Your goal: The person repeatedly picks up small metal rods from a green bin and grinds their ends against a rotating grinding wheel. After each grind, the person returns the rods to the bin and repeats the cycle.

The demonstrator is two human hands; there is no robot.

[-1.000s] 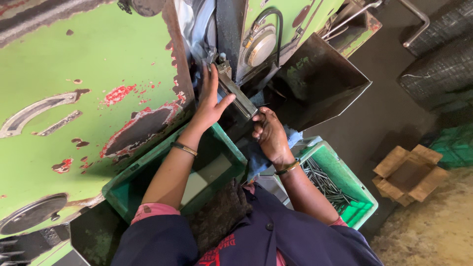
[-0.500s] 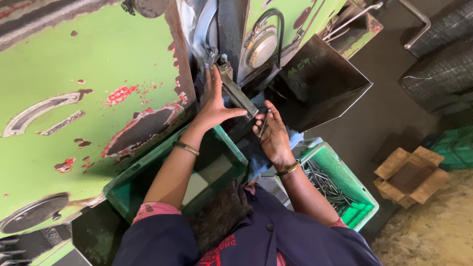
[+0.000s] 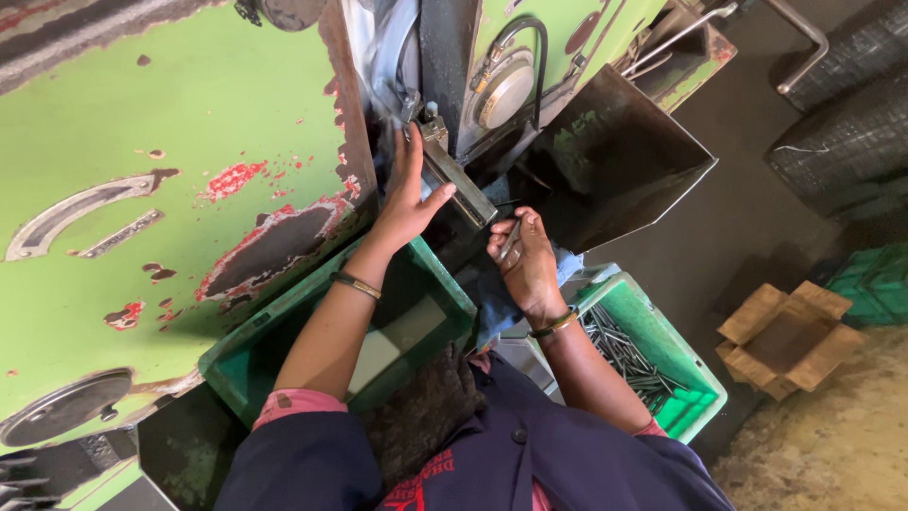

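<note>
Worn green machine w/ chipped paint fills the left, dark floor to the right. Left hand spread flat, fingers wide, against the grey metal bar. Right hand pinches a thin metal rod just below the bar. Green crate of rods near right; another green crate under left arm.

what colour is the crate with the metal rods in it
Green: the crate by the right hand, seen in the head view.

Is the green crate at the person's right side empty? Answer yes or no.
No: the green crate holds a pile of thin metal rods just below the right hand.
</note>
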